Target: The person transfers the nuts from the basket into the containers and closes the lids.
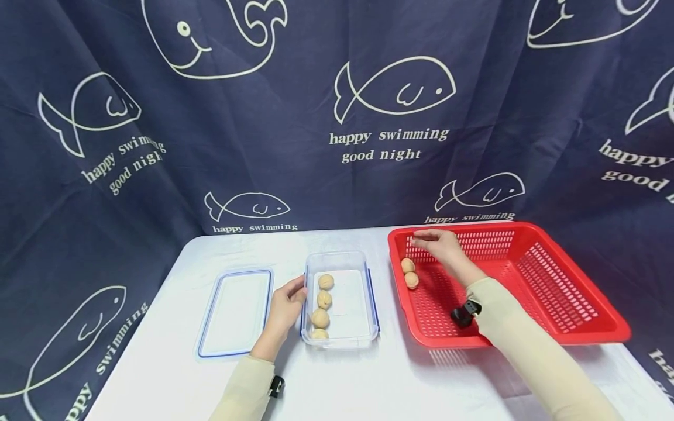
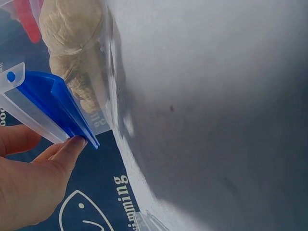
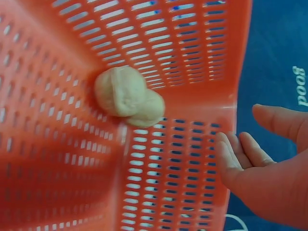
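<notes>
A clear plastic food container (image 1: pixel 344 341) with blue side latches holds several walnuts (image 1: pixel 324 300) in a row along its left wall. My left hand (image 1: pixel 286 304) is at that left side; in the left wrist view its fingertips pinch the blue latch flap (image 2: pixel 60 103). A red plastic basket (image 1: pixel 505 339) stands to the right, with two walnuts (image 3: pixel 122 91) together at its left wall. My right hand (image 1: pixel 439 245) hovers over the back left part of the basket. Its fingers are spread from the thumb with nothing between them, and they are apart from the walnuts.
A clear lid (image 1: pixel 237 313) with a blue seal lies flat on the white table (image 1: pixel 158 362), left of the container. Behind the table hangs a dark blue curtain (image 1: pixel 316 175) with fish drawings. The basket's right end reaches the table's right edge.
</notes>
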Available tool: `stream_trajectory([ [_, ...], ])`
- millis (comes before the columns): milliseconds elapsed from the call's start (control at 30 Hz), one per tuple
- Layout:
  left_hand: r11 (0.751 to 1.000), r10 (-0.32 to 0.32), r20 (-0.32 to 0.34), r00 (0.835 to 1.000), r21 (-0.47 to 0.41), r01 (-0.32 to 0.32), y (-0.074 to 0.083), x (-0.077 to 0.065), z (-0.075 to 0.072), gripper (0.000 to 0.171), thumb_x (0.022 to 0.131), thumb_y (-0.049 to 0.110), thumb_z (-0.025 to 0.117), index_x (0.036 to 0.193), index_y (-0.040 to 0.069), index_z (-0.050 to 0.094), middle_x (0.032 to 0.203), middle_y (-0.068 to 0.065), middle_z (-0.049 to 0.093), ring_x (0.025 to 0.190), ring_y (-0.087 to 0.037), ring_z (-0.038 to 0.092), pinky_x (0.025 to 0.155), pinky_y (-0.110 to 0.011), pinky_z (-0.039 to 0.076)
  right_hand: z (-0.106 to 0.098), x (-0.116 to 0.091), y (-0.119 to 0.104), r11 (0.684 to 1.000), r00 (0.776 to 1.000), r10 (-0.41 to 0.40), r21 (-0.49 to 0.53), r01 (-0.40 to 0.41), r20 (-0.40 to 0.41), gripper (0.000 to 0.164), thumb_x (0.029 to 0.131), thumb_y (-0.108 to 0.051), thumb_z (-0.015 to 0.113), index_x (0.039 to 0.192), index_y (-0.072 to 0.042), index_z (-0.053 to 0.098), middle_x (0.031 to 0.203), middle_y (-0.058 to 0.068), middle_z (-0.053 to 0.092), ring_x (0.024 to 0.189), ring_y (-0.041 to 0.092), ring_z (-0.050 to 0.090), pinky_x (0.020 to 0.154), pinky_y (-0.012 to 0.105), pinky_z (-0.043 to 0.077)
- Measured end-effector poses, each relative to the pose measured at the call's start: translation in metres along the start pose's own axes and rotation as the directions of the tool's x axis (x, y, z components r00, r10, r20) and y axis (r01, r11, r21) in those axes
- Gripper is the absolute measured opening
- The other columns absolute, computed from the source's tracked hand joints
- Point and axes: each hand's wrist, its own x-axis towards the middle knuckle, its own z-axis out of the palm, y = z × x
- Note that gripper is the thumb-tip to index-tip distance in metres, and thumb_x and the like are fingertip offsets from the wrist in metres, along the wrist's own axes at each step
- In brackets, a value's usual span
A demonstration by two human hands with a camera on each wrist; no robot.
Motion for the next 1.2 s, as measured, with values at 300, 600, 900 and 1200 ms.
stream_trajectory([
  [300,1.0,0.01,-0.001,1.0,0.006,-0.01,-0.001,0.0,0.001,0.037,0.094,-0.003,0.053,0.13,-0.009,0.052,0.128,-0.028,0.056,0.118,-0.036,0.057,0.1,-0.032,0.049,0.007,0.008,0.017,0.999,0.998,0.003,-0.032,-0.001,0.062,0.04,0.086,-0.008,0.068,0.12,0.012,0.06,0.116,0.021,0.066,0.082,-0.002,0.052,0.076,0.018,0.046],
  [600,1.0,-0.005,-0.003,1.0,0.001,0.005,-0.001,-0.001,-0.002,0.036,0.094,-0.002,0.053,0.13,-0.008,0.053,0.128,-0.027,0.056,0.119,-0.034,0.056,0.101,-0.036,0.048,0.015,0.011,0.024,0.994,0.99,0.056,-0.104,-0.042,0.128,0.035,0.086,-0.004,0.065,0.117,0.013,0.061,0.102,0.015,0.071,0.083,0.006,0.058,0.076,0.019,0.05],
  [900,1.0,-0.004,0.003,1.0,0.004,0.004,0.0,0.0,0.0,0.036,0.094,-0.002,0.053,0.13,-0.008,0.053,0.128,-0.027,0.057,0.119,-0.034,0.057,0.101,-0.035,0.049,0.018,0.012,0.029,0.982,0.989,0.071,-0.184,-0.047,0.127,0.032,0.082,-0.001,0.069,0.109,0.015,0.063,0.103,0.022,0.067,0.088,0.021,0.056,0.067,0.02,0.045],
  [1200,1.0,-0.009,0.006,1.0,0.002,0.009,0.0,0.001,0.0,0.036,0.094,-0.003,0.053,0.13,-0.008,0.053,0.129,-0.027,0.056,0.118,-0.034,0.057,0.1,-0.032,0.049,0.021,0.013,0.035,0.967,0.982,0.142,-0.23,-0.11,0.127,0.03,0.079,-0.001,0.071,0.105,0.012,0.066,0.092,0.015,0.068,0.08,0.021,0.055,0.068,0.027,0.05],
])
